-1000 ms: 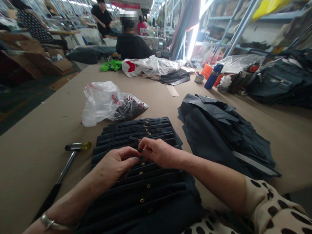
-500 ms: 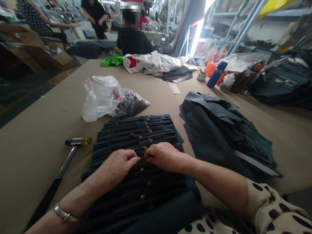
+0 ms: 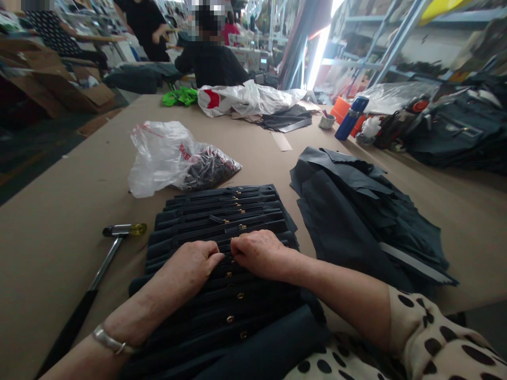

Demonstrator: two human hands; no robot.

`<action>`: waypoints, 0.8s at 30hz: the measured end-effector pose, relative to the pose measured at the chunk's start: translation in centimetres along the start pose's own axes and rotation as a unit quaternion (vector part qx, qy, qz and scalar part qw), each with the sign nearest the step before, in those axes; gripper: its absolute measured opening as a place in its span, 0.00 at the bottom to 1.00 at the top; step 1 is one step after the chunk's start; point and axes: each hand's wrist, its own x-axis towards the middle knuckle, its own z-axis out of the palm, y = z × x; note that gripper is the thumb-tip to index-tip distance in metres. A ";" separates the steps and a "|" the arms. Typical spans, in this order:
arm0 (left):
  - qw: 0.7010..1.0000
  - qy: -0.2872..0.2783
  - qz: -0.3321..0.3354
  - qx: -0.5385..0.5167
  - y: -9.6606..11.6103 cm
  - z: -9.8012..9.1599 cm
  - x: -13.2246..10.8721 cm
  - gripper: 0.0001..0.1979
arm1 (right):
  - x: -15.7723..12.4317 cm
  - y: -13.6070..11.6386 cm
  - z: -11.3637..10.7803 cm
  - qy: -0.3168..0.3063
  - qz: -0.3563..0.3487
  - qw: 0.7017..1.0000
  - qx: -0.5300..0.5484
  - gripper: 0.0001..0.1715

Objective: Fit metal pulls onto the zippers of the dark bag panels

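A fanned stack of dark navy fabric strips with zippers (image 3: 222,221) lies in front of me, each strip showing a small brass zipper piece. My left hand (image 3: 190,266) and my right hand (image 3: 259,253) rest on the middle strip, fingertips pinched together and almost touching over a small zipper part that I cannot make out. Both hands press down on the strip. A silver bracelet sits on my left wrist.
A hammer (image 3: 99,269) with a yellow-tipped head lies left of the stack. A clear plastic bag (image 3: 174,161) of dark zipper pulls sits behind it. A pile of dark fabric pieces (image 3: 356,211) lies to the right. A blue bottle (image 3: 348,119), bags and seated people are farther back.
Both hands have come down from a raised pinch onto the strip and now press against it, fingertips closer together. The view has shifted slightly.
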 end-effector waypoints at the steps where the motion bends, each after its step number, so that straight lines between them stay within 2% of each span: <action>1: 1.000 0.001 -0.002 -0.007 -0.2 -0.2 -0.1 0.13 | 0.0 0.1 -0.1 0.001 -0.001 1.000 0.004 0.09; 4: 0.997 0.014 -0.013 -0.072 -0.8 -0.7 -0.4 0.13 | 0.0 0.2 -0.4 0.021 -0.001 0.999 0.038 0.08; 6: 0.984 0.012 -0.042 -0.171 -1.0 -1.0 -0.8 0.15 | -0.2 -0.2 -0.6 0.058 -0.021 0.995 0.078 0.08; 7: 0.969 0.004 -0.064 -0.237 -0.9 -1.0 -1.0 0.16 | -0.2 -0.6 -0.7 0.079 -0.038 0.991 0.102 0.08; 9: 0.921 -0.020 -0.109 -0.373 -0.6 -1.0 -1.4 0.18 | -0.4 -1.6 -0.8 0.112 -0.079 0.979 0.149 0.09; 12: 0.849 -0.033 -0.131 -0.511 0.1 -0.9 -1.7 0.20 | -0.4 -3.1 -0.9 0.147 -0.126 0.963 0.189 0.13; 15: 0.819 -0.014 -0.121 -0.561 0.6 -0.7 -1.8 0.21 | 0.0 -4.1 -0.8 0.177 -0.123 0.957 0.194 0.16; 20: 0.808 0.026 -0.166 -0.565 1.1 0.2 -1.8 0.24 | 0.8 -4.0 -0.1 0.173 -0.077 0.952 0.239 0.14; 24: 0.792 0.059 -0.205 -0.572 1.4 1.0 -1.9 0.23 | 0.8 -3.7 0.4 0.168 -0.104 0.948 0.251 0.10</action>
